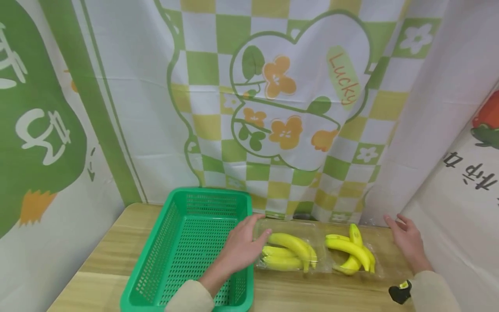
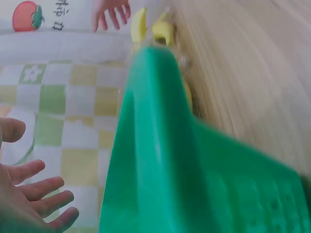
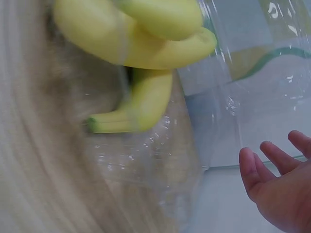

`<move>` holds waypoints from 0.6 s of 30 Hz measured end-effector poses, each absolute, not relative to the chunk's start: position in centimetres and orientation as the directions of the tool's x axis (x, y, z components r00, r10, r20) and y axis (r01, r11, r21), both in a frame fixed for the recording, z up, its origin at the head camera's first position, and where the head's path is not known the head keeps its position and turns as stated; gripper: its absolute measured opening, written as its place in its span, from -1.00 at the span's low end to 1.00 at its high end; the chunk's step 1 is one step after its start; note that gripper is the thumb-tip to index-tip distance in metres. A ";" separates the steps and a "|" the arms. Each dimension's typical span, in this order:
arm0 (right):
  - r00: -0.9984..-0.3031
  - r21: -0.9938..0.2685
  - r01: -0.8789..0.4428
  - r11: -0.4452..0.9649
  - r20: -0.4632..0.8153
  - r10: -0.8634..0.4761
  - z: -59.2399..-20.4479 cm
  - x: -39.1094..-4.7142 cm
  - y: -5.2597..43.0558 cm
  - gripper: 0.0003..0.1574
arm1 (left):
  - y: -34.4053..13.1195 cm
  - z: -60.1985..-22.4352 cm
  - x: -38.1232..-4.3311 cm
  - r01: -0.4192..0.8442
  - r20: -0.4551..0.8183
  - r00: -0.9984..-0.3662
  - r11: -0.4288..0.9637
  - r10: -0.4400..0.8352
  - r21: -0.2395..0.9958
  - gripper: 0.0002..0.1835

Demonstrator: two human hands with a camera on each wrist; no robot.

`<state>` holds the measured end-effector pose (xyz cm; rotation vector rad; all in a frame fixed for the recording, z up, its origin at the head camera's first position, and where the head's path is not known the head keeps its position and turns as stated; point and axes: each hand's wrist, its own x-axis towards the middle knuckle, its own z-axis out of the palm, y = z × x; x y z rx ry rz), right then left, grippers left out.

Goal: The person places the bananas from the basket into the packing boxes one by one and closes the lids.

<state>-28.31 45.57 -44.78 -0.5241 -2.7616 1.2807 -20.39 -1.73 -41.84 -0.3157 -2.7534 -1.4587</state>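
A clear plastic container (image 1: 312, 227) with yellow bananas (image 1: 292, 245) in it lies beside the green basket (image 1: 250, 277). Over its left side is my left hand (image 1: 243, 242), fingers spread and thumb apart; whether it touches the plastic I cannot tell. To the right, more bananas (image 1: 348, 249) lie crossed over each other within clear plastic; its wrinkled, shiny film (image 3: 146, 160) shows in the right wrist view. My right hand (image 1: 409, 242) is just right of this second bunch, fingers loosely bent and holding nothing. In the left wrist view the basket hides most of the bananas.
The basket, with perforated walls, stands on the left of the wooden table (image 1: 105, 260). A printed, checkered cloth (image 1: 280, 182) hangs along the back edge, and white printed cloth (image 1: 460, 225) closes the right side. A small black object (image 1: 400, 292) is by the right sleeve.
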 end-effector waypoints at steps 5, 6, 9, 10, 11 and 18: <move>-0.939 -0.769 0.301 0.564 -0.137 0.314 -44.3 -29.3 46.3 0.31 | 1.1 -41.5 -21.6 0.121 0.033 -0.976 0.417 0.213 0.901 -0.37; -0.939 -0.774 0.305 0.555 -0.147 0.310 -44.2 -29.5 46.4 0.32 | 1.6 -41.4 -21.8 0.102 0.015 -0.975 0.386 0.221 0.917 -0.36; -0.937 -0.789 0.318 0.526 -0.177 0.301 -44.1 -30.1 46.6 0.36 | 3.1 -41.3 -22.5 0.058 -0.023 -0.969 0.318 0.246 0.946 -0.36; -0.938 -0.793 0.318 0.519 -0.183 0.295 -44.0 -30.3 46.6 0.37 | 3.5 -41.3 -22.7 0.048 -0.032 -0.968 0.307 0.250 0.951 -0.35; -0.939 -0.800 0.318 0.510 -0.189 0.289 -43.9 -30.5 46.6 0.37 | 4.0 -41.3 -23.0 0.040 -0.038 -0.967 0.297 0.253 0.954 -0.36; -0.948 -0.828 0.303 0.471 -0.215 0.233 -43.4 -31.4 46.1 0.38 | 7.2 -41.8 -24.3 0.007 -0.052 -0.967 0.231 0.248 0.973 -0.40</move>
